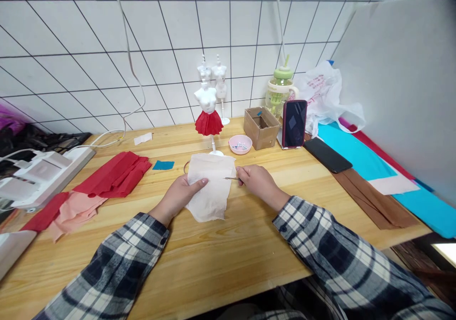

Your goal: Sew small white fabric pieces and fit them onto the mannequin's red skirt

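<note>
My left hand [180,194] pinches the left edge of a pale, thin sheet of crepe paper or cloth [210,192], its thumb lying on top. The sheet is held up over the table, with a ragged lower edge. In my right hand [258,182] is a small pair of scissors [231,178], closed around by the fingers. The thin metal blades point left and lie at the sheet's right edge; most of the handles are hidden. Just behind the sheet stands a small white mannequin [206,99] wearing a red pleated skirt [208,123].
A pink bowl of beads [240,144], a cardboard box [261,127], an upright phone [294,124] and a green-lidded bottle [280,89] stand behind. Red crepe pieces [114,175] and a power strip [46,177] lie left. A black phone [327,155] and brown sheets [370,199] lie right.
</note>
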`<act>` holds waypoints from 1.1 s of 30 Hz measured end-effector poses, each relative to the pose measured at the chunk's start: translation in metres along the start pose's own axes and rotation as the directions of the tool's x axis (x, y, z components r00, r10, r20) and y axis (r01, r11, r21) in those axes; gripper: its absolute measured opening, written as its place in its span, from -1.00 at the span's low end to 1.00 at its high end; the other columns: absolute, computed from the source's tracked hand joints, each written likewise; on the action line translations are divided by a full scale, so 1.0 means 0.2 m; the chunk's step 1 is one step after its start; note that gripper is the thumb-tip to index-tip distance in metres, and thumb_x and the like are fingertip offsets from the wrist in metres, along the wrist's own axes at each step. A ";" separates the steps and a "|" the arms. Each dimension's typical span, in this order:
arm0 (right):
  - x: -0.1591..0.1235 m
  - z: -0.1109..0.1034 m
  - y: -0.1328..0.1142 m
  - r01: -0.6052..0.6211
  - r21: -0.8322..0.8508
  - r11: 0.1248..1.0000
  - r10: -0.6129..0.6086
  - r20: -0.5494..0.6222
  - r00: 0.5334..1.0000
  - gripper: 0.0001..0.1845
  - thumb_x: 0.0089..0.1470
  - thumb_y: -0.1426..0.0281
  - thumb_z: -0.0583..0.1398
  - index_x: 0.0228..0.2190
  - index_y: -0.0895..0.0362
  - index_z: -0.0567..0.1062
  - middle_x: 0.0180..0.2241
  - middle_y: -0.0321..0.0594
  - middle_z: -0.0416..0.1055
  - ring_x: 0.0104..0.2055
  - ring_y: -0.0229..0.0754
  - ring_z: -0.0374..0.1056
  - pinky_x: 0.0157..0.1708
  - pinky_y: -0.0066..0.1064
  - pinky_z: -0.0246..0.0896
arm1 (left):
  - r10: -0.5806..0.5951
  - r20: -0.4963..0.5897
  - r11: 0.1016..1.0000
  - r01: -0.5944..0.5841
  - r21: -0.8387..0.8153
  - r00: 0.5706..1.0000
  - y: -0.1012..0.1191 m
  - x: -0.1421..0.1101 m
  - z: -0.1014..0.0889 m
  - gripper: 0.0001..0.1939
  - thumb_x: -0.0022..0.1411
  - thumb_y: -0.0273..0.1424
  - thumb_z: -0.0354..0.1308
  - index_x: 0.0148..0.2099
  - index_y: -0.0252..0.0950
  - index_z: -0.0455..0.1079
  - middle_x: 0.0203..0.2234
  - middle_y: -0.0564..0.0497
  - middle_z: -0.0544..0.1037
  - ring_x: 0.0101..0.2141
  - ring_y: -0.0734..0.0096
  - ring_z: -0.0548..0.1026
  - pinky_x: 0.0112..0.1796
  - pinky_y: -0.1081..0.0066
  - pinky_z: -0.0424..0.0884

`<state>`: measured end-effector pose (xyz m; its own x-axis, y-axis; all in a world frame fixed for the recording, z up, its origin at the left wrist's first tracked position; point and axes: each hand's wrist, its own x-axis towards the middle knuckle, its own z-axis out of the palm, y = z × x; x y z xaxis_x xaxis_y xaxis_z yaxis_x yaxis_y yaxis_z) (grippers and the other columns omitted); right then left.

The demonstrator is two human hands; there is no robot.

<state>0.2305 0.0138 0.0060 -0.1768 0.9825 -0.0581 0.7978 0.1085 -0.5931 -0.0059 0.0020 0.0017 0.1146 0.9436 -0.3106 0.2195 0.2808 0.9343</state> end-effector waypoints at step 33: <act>-0.02 0.01 0.00 0.102 0.224 0.969 -0.114 0.043 0.993 -0.56 0.23 0.14 0.04 -0.53 0.12 0.47 -0.58 -0.37 0.47 -0.51 -0.33 0.30 -0.45 -0.49 0.02 | 0.023 -0.002 1.000 -0.023 0.007 1.000 0.00 -0.01 0.00 -0.38 -0.05 0.02 0.32 -0.09 -0.38 0.46 -0.31 -0.14 0.65 -0.40 0.17 0.59 -0.44 0.36 0.47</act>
<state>0.2305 0.0102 0.0046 -0.2911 0.9564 -0.0246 0.6265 0.1712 -0.7604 -0.0060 0.0009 0.0021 0.1181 0.9502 -0.2883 0.2232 0.2575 0.9401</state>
